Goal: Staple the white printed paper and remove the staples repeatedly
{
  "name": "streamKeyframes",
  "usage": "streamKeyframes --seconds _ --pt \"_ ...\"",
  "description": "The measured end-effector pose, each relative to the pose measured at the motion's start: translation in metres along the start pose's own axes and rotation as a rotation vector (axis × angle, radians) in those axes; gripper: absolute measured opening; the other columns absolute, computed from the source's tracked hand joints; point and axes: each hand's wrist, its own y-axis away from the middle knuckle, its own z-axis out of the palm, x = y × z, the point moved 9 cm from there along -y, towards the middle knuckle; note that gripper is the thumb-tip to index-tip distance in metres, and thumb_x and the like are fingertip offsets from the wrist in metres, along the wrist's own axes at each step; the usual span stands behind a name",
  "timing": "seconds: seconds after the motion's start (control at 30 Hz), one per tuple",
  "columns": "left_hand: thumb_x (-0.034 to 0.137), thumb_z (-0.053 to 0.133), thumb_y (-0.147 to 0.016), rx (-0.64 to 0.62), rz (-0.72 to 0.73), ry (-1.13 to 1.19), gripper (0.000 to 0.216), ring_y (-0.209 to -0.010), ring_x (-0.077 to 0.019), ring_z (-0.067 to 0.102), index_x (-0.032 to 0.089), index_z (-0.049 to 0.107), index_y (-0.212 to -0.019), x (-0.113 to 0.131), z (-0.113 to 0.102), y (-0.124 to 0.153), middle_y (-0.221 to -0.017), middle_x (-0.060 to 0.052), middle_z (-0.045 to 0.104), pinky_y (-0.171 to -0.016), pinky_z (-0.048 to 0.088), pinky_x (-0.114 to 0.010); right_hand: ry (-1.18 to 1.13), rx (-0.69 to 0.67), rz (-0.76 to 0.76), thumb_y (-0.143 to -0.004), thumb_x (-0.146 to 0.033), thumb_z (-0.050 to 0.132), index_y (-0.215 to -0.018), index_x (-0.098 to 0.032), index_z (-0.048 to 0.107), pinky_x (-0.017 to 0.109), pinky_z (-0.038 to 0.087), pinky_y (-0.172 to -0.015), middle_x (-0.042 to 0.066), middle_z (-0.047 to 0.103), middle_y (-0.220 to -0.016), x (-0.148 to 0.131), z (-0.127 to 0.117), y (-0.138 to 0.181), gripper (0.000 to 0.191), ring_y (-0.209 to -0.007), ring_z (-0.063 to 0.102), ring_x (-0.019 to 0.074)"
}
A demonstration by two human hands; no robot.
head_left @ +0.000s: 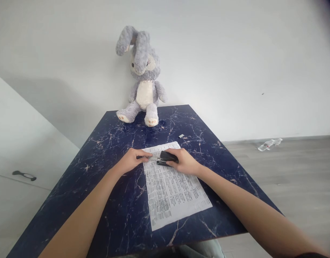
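A black stapler [165, 163] is gripped in my right hand [187, 162], above the upper part of a printed paper sheet [178, 191]. A gap shows between the stapler's upper and lower parts on the side facing left. From that side a thin metal piece [155, 158] reaches toward my left hand [130, 160]. Thumb and forefinger of the left hand pinch together at its end, beside the sheet's upper left edge. Whether the metal piece is joined to the stapler is too small to tell.
The sheet lies on a dark blue marble-patterned table [122, 215]. A small pale block [181, 136] sits beyond the paper. At the table's far end, a grey plush rabbit [145, 93] leans against the wall. A clear plastic bottle [269, 144] lies on the floor, right.
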Motion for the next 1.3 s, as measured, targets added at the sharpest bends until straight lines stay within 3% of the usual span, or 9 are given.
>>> streamKeyframes --seconds 0.23,0.5,0.63,0.77,0.93,1.03,1.13,1.2,1.3 --pt "0.027 0.085 -0.078 0.089 0.107 0.083 0.035 -0.106 -0.0263 0.073 0.027 0.081 -0.113 0.029 0.012 0.001 -0.113 -0.005 0.08 -0.099 0.056 -0.039 -0.101 -0.046 -0.191 -0.092 -0.018 0.069 -0.118 -0.019 0.069 0.032 0.05 -0.077 0.005 0.074 -0.1 -0.023 -0.002 0.005 0.026 -0.086 0.068 0.0209" --pt "0.018 0.081 -0.077 0.099 0.164 0.031 0.032 -0.102 -0.0237 0.071 0.025 0.079 -0.109 0.041 0.028 -0.003 -0.11 -0.004 0.078 -0.097 0.054 -0.037 -0.127 -0.078 -0.196 -0.089 -0.018 0.071 -0.119 -0.02 0.071 0.034 0.053 -0.084 0.007 0.075 -0.106 -0.027 0.012 0.002 0.03 -0.092 0.07 0.0232" --pt "0.033 0.083 -0.078 0.104 0.08 0.006 0.034 -0.09 -0.022 0.07 0.027 0.079 -0.111 0.013 -0.001 -0.004 -0.107 -0.005 0.078 -0.089 0.055 -0.037 -0.088 -0.084 -0.055 -0.092 -0.021 0.071 -0.117 -0.021 0.07 0.03 0.051 -0.076 0.004 0.075 -0.097 -0.02 0.018 -0.004 0.026 -0.083 0.069 0.0201" --pt "0.046 0.073 -0.089 0.443 -0.01 0.177 0.029 -0.09 -0.0211 0.07 0.023 0.077 -0.106 -0.029 -0.055 0.007 -0.107 -0.009 0.077 -0.083 0.055 -0.033 -0.034 -0.087 0.03 -0.09 -0.019 0.072 -0.116 -0.021 0.069 0.028 0.049 -0.072 0.003 0.075 -0.097 -0.018 0.014 -0.001 0.026 -0.082 0.068 0.0194" --pt "0.051 0.076 -0.085 0.507 -0.047 0.34 0.035 -0.076 -0.0178 0.066 0.02 0.073 -0.101 -0.054 -0.057 0.005 -0.1 -0.009 0.076 -0.068 0.051 -0.028 -0.026 -0.131 0.111 -0.092 -0.026 0.073 -0.102 -0.019 0.07 0.028 0.048 -0.065 0.003 0.072 -0.089 -0.002 -0.004 0.03 0.013 -0.075 0.065 0.0185" --pt "0.051 0.076 -0.085 0.491 -0.061 0.362 0.035 -0.076 -0.0179 0.065 0.02 0.074 -0.101 -0.054 -0.052 0.002 -0.098 -0.009 0.075 -0.067 0.05 -0.027 -0.149 -0.088 0.164 -0.099 -0.043 0.066 -0.116 -0.02 0.07 0.033 0.055 -0.075 0.007 0.074 -0.107 0.022 -0.021 0.058 0.029 -0.089 0.071 0.023" --pt "0.052 0.074 -0.087 0.534 -0.069 0.421 0.035 -0.069 -0.0162 0.062 0.019 0.075 -0.096 -0.054 -0.056 0.002 -0.091 -0.008 0.073 -0.063 0.048 -0.026 -0.273 0.126 0.207 -0.111 -0.055 0.033 -0.132 -0.021 0.064 0.043 0.055 -0.101 0.013 0.067 -0.135 0.057 -0.049 0.073 0.051 -0.122 0.066 0.0281" --pt "0.052 0.075 -0.086 0.581 -0.073 0.489 0.034 -0.065 -0.0147 0.059 0.018 0.075 -0.092 -0.057 -0.06 0.003 -0.086 -0.007 0.071 -0.06 0.046 -0.026 -0.135 0.264 0.234 -0.111 -0.058 0.03 -0.135 -0.021 0.062 0.049 0.046 -0.114 0.014 0.061 -0.144 0.08 -0.065 0.07 0.055 -0.136 0.057 0.0299" --pt "0.049 0.078 -0.082 0.662 -0.077 0.636 0.032 -0.062 -0.0127 0.056 0.017 0.073 -0.088 -0.065 -0.065 0.006 -0.086 -0.007 0.069 -0.057 0.044 -0.025 0.209 0.215 0.236 -0.106 -0.06 0.043 -0.151 -0.018 0.051 0.054 0.03 -0.125 0.016 0.04 -0.164 0.102 -0.057 0.038 0.062 -0.154 0.034 0.0337"
